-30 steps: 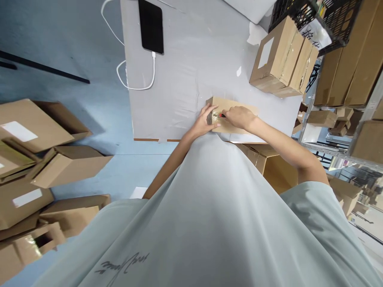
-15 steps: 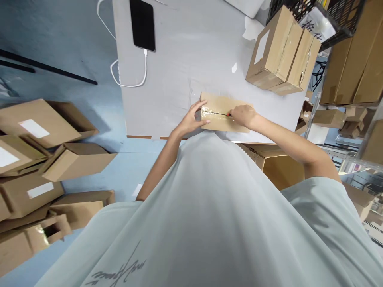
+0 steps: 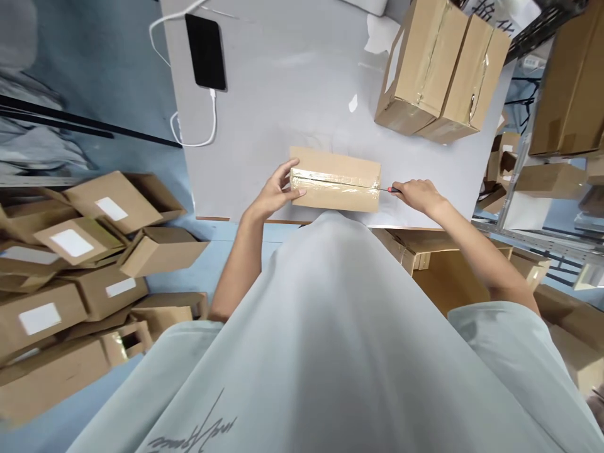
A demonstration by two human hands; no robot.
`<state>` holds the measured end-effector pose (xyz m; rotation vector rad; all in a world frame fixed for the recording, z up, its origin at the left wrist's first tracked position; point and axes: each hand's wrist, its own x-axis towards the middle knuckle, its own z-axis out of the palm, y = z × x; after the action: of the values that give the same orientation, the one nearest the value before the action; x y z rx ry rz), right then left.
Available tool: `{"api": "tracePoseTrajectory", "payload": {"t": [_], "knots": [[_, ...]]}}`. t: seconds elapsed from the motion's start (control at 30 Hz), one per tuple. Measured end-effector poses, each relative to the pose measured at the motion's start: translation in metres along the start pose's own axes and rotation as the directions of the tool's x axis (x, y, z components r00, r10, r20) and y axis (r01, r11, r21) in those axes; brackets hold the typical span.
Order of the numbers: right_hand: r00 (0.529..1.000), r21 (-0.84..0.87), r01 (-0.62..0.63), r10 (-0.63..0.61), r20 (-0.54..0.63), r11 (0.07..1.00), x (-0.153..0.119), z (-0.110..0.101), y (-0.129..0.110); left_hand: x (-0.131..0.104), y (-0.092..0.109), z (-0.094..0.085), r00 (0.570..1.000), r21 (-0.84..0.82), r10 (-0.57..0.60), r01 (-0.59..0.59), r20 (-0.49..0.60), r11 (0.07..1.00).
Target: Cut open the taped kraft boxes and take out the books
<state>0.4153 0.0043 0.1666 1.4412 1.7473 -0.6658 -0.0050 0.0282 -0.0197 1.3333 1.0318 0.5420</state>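
Note:
A small cardboard box (image 3: pixel 336 199) with shiny clear tape along its middle seam lies near the table's front edge. A dark slit runs along that taped seam. My left hand (image 3: pixel 274 192) grips the box's left end, thumb on the near side and fingers on the far side. Just beyond the right end, my right hand (image 3: pixel 419 194) is closed around a thin-shafted tool (image 3: pixel 392 189) with a red-and-black handle. The tool's shaft points left, its tip at the right end of the seam. Whether it is a screwdriver or a cutter, I cannot tell.
Two taped cartons (image 3: pixel 427 82) stand at the table's back right. A black phone (image 3: pixel 206 53) with a white cable (image 3: pixel 213 119) lies back left. Open cartons (image 3: pixel 113 207) are piled on the floor at left; an open box (image 3: pixel 448 270) sits below the table's right front edge.
My right hand has drawn the tool rightward along the seam, past the box's right end. The dark slit now extends farther right. My left hand keeps its hold on the box.

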Motion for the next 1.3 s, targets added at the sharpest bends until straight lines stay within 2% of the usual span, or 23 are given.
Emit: {"api": "tracePoseTrajectory", "payload": {"t": [0.13, 0.23, 0.3, 0.33, 0.4, 0.47, 0.5, 0.6, 0.67, 0.77, 0.87, 0.93, 1.0, 1.1, 1.17, 1.23, 1.3], "knots": [[0.988, 0.141, 0.117, -0.101, -0.114, 0.983, 0.021, 0.033, 0.036, -0.002, 0.008, 0.002, 0.998, -0.024, -0.065, 0.064, -0.024, 0.998], [0.973, 0.334, 0.163, -0.095, -0.211, 0.928, 0.038, 0.068, 0.064, -0.008, 0.013, -0.004, 0.993, -0.028, -0.106, 0.105, -0.057, 0.994], [0.968, 0.548, 0.145, -0.003, -0.251, 0.824, 0.049, 0.092, 0.069, -0.016, 0.013, -0.015, 0.987, -0.031, -0.133, 0.130, -0.094, 0.991], [0.964, 0.673, 0.131, 0.064, -0.257, 0.727, 0.055, 0.103, 0.065, -0.020, 0.011, -0.022, 0.983, -0.032, -0.146, 0.143, -0.115, 0.989], [0.952, 0.880, 0.113, 0.203, -0.229, 0.462, 0.066, 0.120, 0.043, -0.030, 0.007, -0.037, 0.974, -0.037, -0.172, 0.168, -0.151, 0.985], [0.940, 0.972, 0.118, 0.293, -0.176, 0.205, 0.076, 0.129, 0.006, -0.037, 0.002, -0.050, 0.964, -0.042, -0.194, 0.190, -0.181, 0.981], [0.937, 0.986, 0.130, 0.311, -0.157, 0.104, 0.080, 0.131, -0.015, -0.040, -0.001, -0.056, 0.958, -0.040, -0.202, 0.198, -0.201, 0.979], [0.952, 0.979, 0.170, 0.276, -0.134, -0.110, 0.087, 0.127, -0.071, -0.043, -0.005, -0.068, 0.936, -0.027, -0.213, 0.214, -0.282, 0.976], [0.957, 0.967, 0.187, 0.254, -0.139, -0.175, 0.086, 0.120, -0.094, -0.042, -0.008, -0.072, 0.923, -0.031, -0.222, 0.224, -0.314, 0.974], [0.944, 0.969, 0.201, 0.291, -0.153, -0.142, 0.075, 0.106, -0.101, -0.037, -0.013, -0.073, 0.913, -0.028, -0.247, 0.251, -0.324, 0.968], [0.903, 0.968, 0.246, 0.374, -0.210, -0.052, 0.053, 0.091, -0.085, -0.023, -0.023, -0.058, 0.920, -0.032, -0.267, 0.269, -0.287, 0.963], [0.859, 0.960, 0.276, 0.439, -0.265, 0.040, 0.034, 0.079, -0.066, -0.007, -0.030, -0.034, 0.943, -0.062, -0.266, 0.259, -0.199, 0.964], [0.815, 0.951, 0.261, 0.489, -0.310, 0.167, 0.014, 0.065, -0.048, 0.014, -0.034, -0.001, 0.960, -0.092, -0.263, 0.254, -0.100, 0.963], [0.751, 0.915, 0.169, 0.553, -0.360, 0.365, -0.009, 0.047, -0.029, 0.046, -0.034, 0.053, 0.956, -0.104, -0.293, 0.291, -0.006, 0.951], [0.719, 0.884, 0.080, 0.587, -0.371, 0.461, -0.016, 0.039, -0.026, 0.062, -0.031, 0.079, 0.953, -0.098, -0.302, 0.304, 0.033, 0.948], [0.710, 0.860, 0.001, 0.605, -0.361, 0.511, -0.018, 0.035, -0.031, 0.070, -0.026, 0.089, 0.955, -0.085, -0.295, 0.297, 0.039, 0.951], [0.709, 0.842, -0.038, 0.609, -0.357, 0.538, -0.017, 0.033, -0.041, 0.071, -0.018, 0.084, 0.962, -0.065, -0.274, 0.273, 0.000, 0.960]]}}
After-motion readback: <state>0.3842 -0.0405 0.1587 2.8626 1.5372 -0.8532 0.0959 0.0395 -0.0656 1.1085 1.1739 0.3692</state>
